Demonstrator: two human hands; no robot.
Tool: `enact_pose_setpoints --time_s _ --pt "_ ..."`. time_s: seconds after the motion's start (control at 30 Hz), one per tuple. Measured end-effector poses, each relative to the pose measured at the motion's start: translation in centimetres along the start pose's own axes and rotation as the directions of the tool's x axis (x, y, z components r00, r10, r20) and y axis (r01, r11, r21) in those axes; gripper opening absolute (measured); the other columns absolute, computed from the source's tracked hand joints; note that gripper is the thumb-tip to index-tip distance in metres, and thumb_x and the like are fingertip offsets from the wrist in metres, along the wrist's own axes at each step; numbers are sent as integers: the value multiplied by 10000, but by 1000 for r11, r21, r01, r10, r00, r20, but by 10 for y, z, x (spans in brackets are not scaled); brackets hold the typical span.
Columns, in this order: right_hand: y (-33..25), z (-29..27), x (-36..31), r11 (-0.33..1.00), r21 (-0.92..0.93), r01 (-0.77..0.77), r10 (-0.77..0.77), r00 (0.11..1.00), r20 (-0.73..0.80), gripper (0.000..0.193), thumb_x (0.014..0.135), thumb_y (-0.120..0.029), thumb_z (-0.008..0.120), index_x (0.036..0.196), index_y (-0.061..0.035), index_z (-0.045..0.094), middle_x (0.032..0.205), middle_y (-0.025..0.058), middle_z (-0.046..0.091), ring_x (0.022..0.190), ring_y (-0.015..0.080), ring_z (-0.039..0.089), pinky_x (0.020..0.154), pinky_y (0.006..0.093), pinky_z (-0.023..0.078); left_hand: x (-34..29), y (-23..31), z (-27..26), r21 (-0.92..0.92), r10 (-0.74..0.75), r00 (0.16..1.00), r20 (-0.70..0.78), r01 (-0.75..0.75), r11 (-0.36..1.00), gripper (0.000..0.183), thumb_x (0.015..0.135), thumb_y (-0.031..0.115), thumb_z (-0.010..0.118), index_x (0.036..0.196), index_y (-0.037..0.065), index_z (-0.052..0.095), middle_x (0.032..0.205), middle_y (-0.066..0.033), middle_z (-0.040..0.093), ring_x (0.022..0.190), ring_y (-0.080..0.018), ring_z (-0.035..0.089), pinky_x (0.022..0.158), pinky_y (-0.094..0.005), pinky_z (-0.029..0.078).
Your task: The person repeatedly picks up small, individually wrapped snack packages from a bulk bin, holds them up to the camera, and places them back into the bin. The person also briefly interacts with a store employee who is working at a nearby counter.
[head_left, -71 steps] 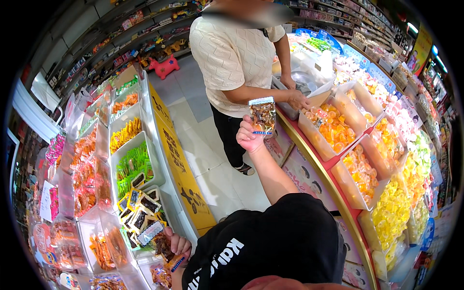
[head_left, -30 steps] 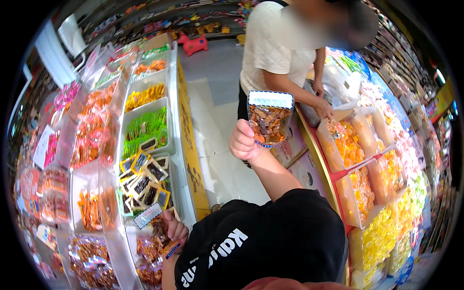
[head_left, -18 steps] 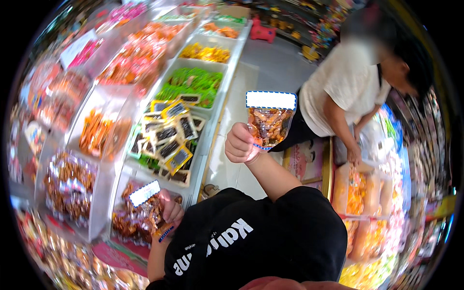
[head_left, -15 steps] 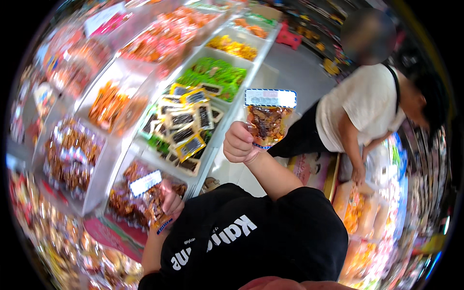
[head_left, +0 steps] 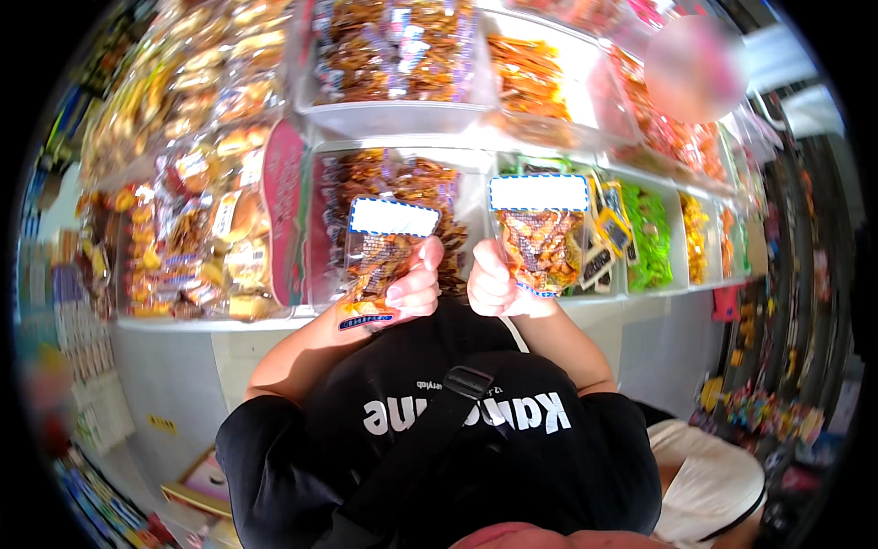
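My left hand [head_left: 413, 285] is closed on a clear snack packet [head_left: 384, 252] with a white, blue-edged top label and brown-orange pieces inside. My right hand [head_left: 491, 277] grips a matching snack packet [head_left: 541, 236], held upright beside the first. Both packets are raised side by side in front of a shelf bin [head_left: 320, 229] of similar brown snacks. My forearms rise from my black shirt at the lower middle.
White shelf bins hold bagged snacks: brown ones at top [head_left: 393, 46], orange ones [head_left: 535, 78], green packets [head_left: 649, 233] to the right, mixed yellow and red bags [head_left: 183, 183] to the left. Another person in a white top [head_left: 709, 480] is at the lower right.
The view has swung from the aisle to the shelf. My left hand has come up from the bin with a second packet, now held next to the one in my right hand.
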State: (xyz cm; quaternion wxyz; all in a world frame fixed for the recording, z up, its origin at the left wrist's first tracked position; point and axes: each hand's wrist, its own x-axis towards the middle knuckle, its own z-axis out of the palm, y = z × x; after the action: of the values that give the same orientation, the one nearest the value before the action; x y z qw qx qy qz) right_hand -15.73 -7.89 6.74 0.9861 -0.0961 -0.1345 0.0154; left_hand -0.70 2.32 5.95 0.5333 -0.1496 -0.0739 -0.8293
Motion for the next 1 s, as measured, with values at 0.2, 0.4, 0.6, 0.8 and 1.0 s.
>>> enact_pose_setpoints --time_s 0.2,0.4,0.6,0.8,1.0 --pt "-3 -6 18 990 50 -132 133 991 -19 367 777 -406 496 756 -43 451 448 -46 313 346 59 313 367 210 267 -5 4 -20 33 67 995 75 -70 997 250 854 228 436 946 -5 435 482 -29 437 379 -96 378 401 -212 294" --pt "-6 -13 20 983 69 -172 173 985 -5 393 769 -445 500 759 -56 452 455 -53 318 348 58 311 371 211 273 -2 6 -25 20 84 993 85 -86 996 277 851 242 455 957 -13 432 472 -24 428 369 -96 369 384 -215 273" --pt "-8 -13 21 975 111 -192 194 981 -10 389 756 -427 527 720 -45 459 432 -53 301 320 51 278 345 203 241 0 11 -27 46 78 995 65 -81 996 333 848 286 462 981 -18 431 471 -30 420 372 -101 352 384 -224 266" --pt "-9 -14 22 965 149 -217 213 976 44 382 782 -400 499 709 -28 458 430 -42 307 304 50 278 339 200 234 -1 11 -27 128 96 995 -13 -93 987 339 863 293 424 979 -26 431 439 -30 387 339 -106 306 362 -232 253" --pt "-8 -2 22 964 210 -161 187 976 -112 385 784 -408 492 714 -31 456 423 -39 306 295 56 275 323 194 238 -3 11 -23 180 102 991 -88 -85 980 348 886 278 370 1095 1 381 454 -35 395 351 -114 322 371 -231 270"
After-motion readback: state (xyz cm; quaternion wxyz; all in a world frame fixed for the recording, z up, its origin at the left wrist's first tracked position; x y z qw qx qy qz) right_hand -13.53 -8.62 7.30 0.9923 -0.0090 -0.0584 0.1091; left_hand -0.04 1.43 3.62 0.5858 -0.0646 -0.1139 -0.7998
